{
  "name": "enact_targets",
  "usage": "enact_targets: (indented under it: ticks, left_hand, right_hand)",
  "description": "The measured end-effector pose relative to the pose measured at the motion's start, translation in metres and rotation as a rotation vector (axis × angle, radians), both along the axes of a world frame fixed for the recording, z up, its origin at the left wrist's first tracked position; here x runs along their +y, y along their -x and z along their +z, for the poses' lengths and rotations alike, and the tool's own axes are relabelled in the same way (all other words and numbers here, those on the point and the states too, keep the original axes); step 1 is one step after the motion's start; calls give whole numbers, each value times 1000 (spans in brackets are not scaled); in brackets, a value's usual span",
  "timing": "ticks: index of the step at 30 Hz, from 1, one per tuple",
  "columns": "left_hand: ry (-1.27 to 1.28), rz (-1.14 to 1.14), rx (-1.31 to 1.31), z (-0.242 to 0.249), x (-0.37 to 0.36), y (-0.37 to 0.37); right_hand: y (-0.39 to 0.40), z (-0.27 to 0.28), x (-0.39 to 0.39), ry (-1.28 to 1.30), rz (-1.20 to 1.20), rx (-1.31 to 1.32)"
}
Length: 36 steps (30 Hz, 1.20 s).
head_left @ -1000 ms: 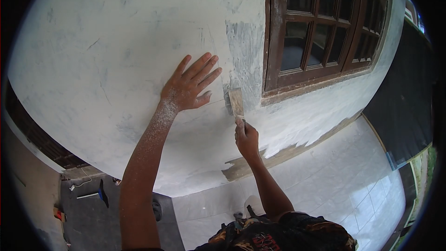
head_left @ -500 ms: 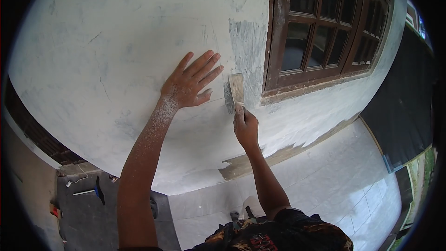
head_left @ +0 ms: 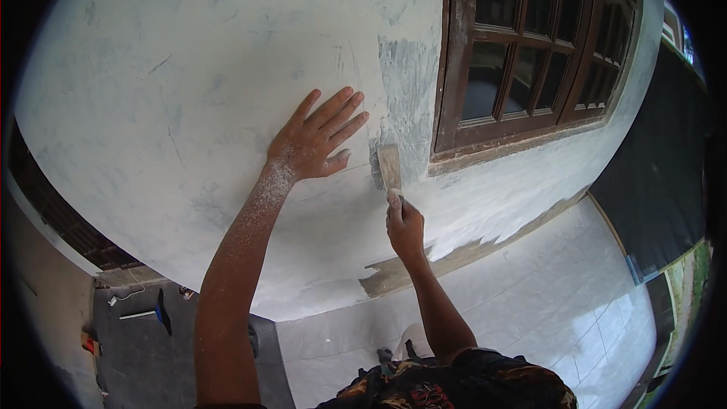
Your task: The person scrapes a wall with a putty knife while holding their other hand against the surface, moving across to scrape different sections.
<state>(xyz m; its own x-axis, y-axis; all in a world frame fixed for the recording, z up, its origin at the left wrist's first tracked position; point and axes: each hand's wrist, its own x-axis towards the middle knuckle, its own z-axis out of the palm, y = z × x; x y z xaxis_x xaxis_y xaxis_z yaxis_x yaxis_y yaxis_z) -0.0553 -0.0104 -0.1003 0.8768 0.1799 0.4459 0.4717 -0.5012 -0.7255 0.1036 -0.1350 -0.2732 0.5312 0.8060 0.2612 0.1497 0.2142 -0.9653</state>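
My left hand (head_left: 314,135) lies with spread fingers against the whitish wall (head_left: 204,98), white dust on its wrist. To its right, my right hand (head_left: 405,227) is closed round the handle of a putty knife (head_left: 390,167). The knife's blade points up and rests against the wall, beside a grey, rough patch (head_left: 409,79) left of the window. Part of the handle is hidden by my fingers.
A brown wooden window (head_left: 522,53) with glass panes is at the upper right. Light floor tiles (head_left: 530,310) lie below the wall. A blue-headed tool (head_left: 160,312) lies on the dark floor at lower left. Black sheeting (head_left: 651,174) hangs at the right.
My right hand and the putty knife have moved down along the wall. My left hand stays spread on the wall; the view has shifted slightly.
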Motion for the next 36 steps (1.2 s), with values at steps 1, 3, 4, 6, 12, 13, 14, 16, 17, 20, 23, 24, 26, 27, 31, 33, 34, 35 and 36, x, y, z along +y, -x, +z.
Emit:
enact_targets:
  ticks: [1,3,4,6,12,13,14,16,17,20,23,24,26,27,31,33,34,35,36]
  left_hand:
    - [4,-10,-7,1,0,0]
    - [18,-20,-18,-1,0,0]
    - [5,-22,-17,-1,-1,0]
    - [-14,-24,-11,0,-1,0]
    - [16,-37,-24,1,2,0]
    - [4,-29,-20,1,1,0]
    - [-5,-23,-13,0,0,0]
    - [-3,-22,-15,-2,0,-1]
    - [-6,-20,-14,-1,1,0]
    - [7,-29,-17,-1,2,0]
    - [17,-40,-23,-1,2,0]
    - [23,-42,-27,-2,1,0]
    - [10,-28,-17,-2,2,0]
    - [9,-28,-15,-1,1,0]
    - [34,-43,-28,-2,1,1]
    - [27,-45,-32,1,1,0]
    - [12,-34,-26,1,0,0]
    - [-4,-21,-20,0,-1,0]
    - [-3,-22,-21,-1,-1,-1]
  right_hand:
    - [1,0,-2,68,21,47]
    - [-1,13,8,19,18,42]
    - [-2,18,9,-31,12,42]
    - [-3,18,9,-22,9,24]
    - [0,3,4,0,29,45]
    - [0,7,4,3,30,16]
    - [-2,11,5,10,28,15]
    - [-4,29,12,-76,8,-41]
    - [-3,25,12,-79,8,-37]
    - [1,3,8,-90,-6,-5]
    - [1,4,7,-14,22,71]
    - [-2,17,10,-24,17,31]
    - [-4,22,10,-32,12,-7]
    - [-4,21,11,-8,25,12]
    - [-1,4,2,35,39,71]
    - [-2,5,7,23,45,57]
    - [-3,6,7,21,52,43]
    - [-5,9,9,25,48,42]
    - [-5,21,11,19,35,1]
